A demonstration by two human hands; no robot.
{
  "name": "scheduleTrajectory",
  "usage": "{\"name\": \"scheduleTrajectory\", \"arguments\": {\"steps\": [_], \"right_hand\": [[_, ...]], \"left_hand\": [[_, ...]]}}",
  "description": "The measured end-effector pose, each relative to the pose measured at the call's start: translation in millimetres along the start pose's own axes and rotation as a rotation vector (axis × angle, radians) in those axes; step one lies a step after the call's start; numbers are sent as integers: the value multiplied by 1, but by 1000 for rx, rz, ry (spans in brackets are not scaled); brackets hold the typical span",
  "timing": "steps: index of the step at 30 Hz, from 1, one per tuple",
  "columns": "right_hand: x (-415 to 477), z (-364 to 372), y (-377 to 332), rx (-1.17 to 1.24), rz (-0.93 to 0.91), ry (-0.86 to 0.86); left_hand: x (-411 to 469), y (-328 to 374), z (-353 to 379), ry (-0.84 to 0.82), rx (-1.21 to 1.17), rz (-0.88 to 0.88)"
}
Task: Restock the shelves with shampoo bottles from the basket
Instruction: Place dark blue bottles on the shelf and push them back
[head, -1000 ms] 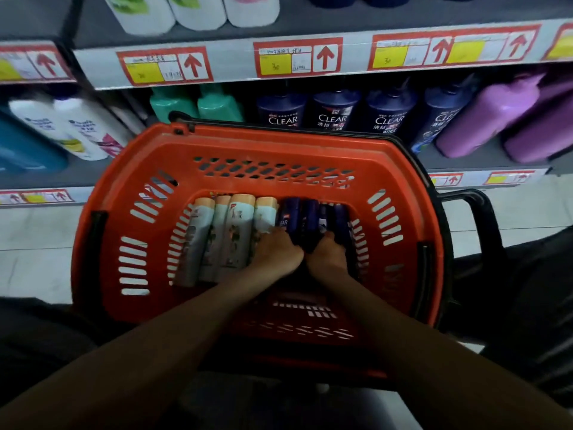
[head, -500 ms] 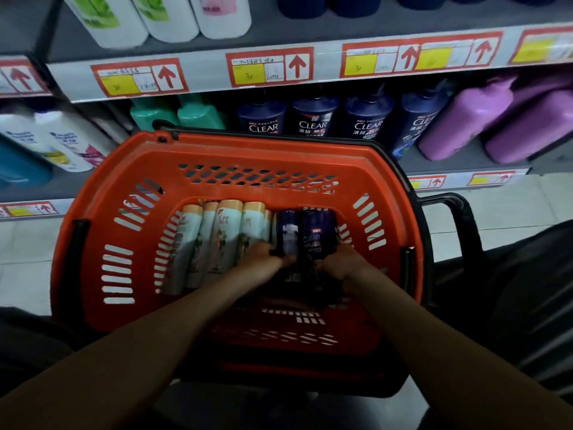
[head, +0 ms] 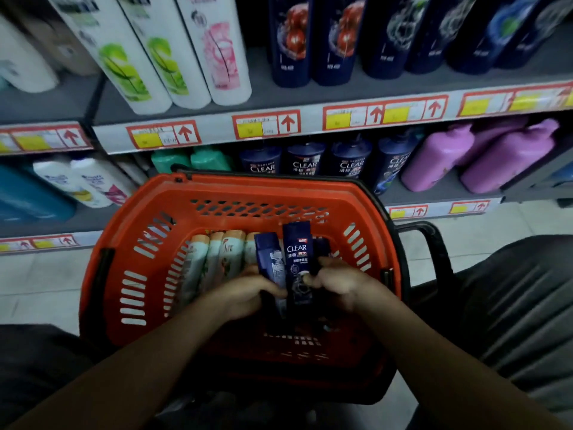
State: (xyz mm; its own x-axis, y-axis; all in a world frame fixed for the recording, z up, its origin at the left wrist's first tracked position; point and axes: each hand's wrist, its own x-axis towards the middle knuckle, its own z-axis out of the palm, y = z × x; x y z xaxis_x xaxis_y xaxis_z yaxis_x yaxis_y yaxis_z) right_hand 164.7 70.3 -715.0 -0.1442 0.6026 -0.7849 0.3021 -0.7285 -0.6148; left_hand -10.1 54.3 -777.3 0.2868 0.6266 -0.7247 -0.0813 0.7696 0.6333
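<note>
Centre frame: orange basket (head: 130,262) sat below the shelves (head: 217,131); left hand (head: 245,294) curled round a dark blue bottle (head: 270,259), right hand (head: 336,282) pinched the CLEAR bottle (head: 298,262), thumb on its front; both bottles raised upright, tops above the rest; pale green bottles (head: 214,262) lay flat at basket left; more CLEAR bottles (head: 305,164) stood on the middle shelf, upper centre.

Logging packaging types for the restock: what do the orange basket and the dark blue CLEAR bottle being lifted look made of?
Orange basket: looks like moulded rigid plastic, matte, with slotted vent holes in its walls. Dark blue CLEAR bottle: likely plastic, smooth with a slight sheen and a printed label; both hands hold dark bottles, so its lower part is hidden.
</note>
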Motion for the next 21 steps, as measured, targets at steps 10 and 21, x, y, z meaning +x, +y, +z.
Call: {"name": "scheduleTrajectory", "arguments": {"steps": [10, 21], "right_hand": [[-80, -23, -95, 153, -331, -169], [-168, -50, -204, 62, -707, -239]], "left_hand": [[-108, 110, -7, -177, -181, 359], [-208, 260, 29, 129, 186, 796]]}}
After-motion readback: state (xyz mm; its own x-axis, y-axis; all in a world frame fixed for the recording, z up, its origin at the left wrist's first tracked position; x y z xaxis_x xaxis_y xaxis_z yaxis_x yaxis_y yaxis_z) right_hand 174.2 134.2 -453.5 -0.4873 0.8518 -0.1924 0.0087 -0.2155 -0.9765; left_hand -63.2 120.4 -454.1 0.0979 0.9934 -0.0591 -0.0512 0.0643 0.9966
